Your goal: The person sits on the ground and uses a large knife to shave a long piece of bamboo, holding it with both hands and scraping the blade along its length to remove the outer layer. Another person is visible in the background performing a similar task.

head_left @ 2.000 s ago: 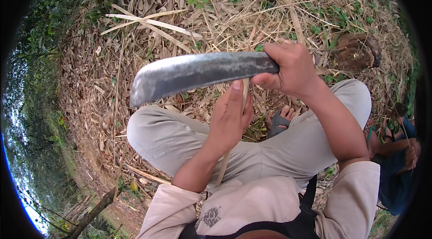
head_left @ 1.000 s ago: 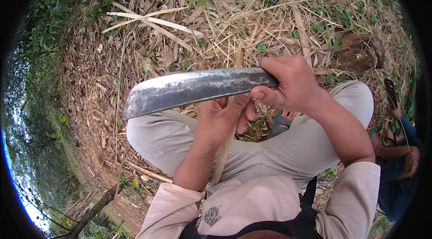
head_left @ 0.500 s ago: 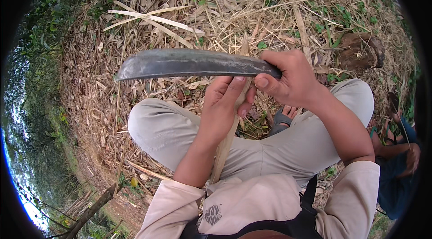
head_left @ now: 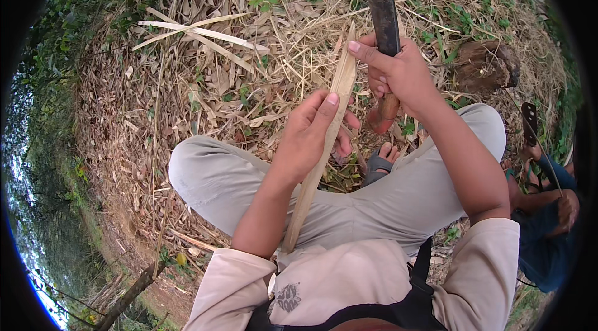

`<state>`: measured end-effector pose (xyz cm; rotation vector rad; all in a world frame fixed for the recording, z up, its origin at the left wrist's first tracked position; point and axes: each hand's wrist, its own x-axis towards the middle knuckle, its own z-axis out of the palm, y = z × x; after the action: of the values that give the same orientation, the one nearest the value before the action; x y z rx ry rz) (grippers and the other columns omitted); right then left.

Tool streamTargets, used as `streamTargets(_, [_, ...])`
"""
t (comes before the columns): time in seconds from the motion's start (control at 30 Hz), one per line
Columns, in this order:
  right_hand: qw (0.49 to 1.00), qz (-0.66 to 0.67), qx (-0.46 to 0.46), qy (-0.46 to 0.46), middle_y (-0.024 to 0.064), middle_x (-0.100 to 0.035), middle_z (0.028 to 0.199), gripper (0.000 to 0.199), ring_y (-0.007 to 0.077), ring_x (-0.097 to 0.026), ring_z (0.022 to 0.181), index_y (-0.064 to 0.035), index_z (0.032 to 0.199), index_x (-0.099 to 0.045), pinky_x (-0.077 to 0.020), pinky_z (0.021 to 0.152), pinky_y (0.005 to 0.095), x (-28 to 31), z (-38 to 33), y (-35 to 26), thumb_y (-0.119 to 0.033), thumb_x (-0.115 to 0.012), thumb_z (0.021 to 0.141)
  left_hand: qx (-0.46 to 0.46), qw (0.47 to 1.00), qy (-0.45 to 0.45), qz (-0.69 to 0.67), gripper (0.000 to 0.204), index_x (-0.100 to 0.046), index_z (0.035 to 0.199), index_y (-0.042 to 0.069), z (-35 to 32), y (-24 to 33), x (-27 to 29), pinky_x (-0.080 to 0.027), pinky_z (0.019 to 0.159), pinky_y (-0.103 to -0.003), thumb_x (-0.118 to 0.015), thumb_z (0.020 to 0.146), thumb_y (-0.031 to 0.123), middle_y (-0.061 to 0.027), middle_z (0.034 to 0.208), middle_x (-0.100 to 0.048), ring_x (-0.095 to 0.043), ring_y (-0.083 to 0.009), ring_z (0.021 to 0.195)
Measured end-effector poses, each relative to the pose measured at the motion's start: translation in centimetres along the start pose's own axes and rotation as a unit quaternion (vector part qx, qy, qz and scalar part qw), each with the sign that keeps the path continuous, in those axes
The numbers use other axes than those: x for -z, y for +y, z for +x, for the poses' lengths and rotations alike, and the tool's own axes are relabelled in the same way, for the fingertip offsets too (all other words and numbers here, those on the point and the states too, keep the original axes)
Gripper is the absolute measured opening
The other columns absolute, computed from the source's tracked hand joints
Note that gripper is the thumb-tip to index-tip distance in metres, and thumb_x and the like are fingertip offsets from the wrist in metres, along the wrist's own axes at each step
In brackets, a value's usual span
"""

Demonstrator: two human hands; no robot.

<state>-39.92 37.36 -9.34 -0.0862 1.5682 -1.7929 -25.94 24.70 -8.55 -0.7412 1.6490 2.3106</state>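
A long pale strip of split bamboo or wood (head_left: pixel 309 191) runs from my lap up to a pointed tip between my knees. My left hand (head_left: pixel 305 135) grips it around the middle, thumb along its upper face and fingers beneath. In my right hand (head_left: pixel 402 75) is a machete (head_left: pixel 381 7), gripped where the dark blade meets the reddish wooden handle. The blade points away from me, its far end cut off by the frame's top edge. My right thumb lies at the strip's upper end, close to the tip.
Several pale split strips (head_left: pixel 199 32) lie crossed on the dry leaf litter at far left. A brown log piece (head_left: pixel 486 66) sits at the right. Beyond my right knee, another person's hand (head_left: pixel 567 209) and a dark blade (head_left: pixel 529 122) show. A branch (head_left: pixel 128 297) slants at lower left.
The machete has swung from lying crosswise over the strip to pointing away from me. My right hand has moved up toward the strip's tip; the left still holds the strip.
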Motion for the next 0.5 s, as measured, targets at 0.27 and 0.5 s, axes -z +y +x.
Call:
streamTargets(0.27, [0.993,0.048,0.020,0.105,-0.0069,-0.042,0.056,0.027,0.0051,-0.041,0.045,-0.0055,0.096,-0.058,-0.0354,0.044,0.0247,3.5,1.8,-2.1,-0.024,-0.075,0.089,0.086,0.993,-0.082,0.027,0.040,-0.055,0.113,-0.002,0.4,-1.1,-0.7,-0.049,0.045,-0.027,-0.038,0.108,0.034,-0.0108,0.073,-0.062,-0.057,-0.0166,0.047])
streamTargets(0.5, [0.985,0.100,0.017,0.137,-0.0076,-0.039,0.057,0.029,0.0050,-0.042,0.047,-0.0036,0.096,-0.058,-0.0373,0.045,0.0256,6.3,3.2,-2.5,-0.027,-0.074,0.090,0.125,0.988,-0.089,-0.019,0.041,-0.055,0.110,0.000,1.2,-1.3,-1.9,-0.039,0.041,-0.023,-0.036,0.108,0.036,-0.0044,0.068,-0.054,-0.044,-0.0092,0.044])
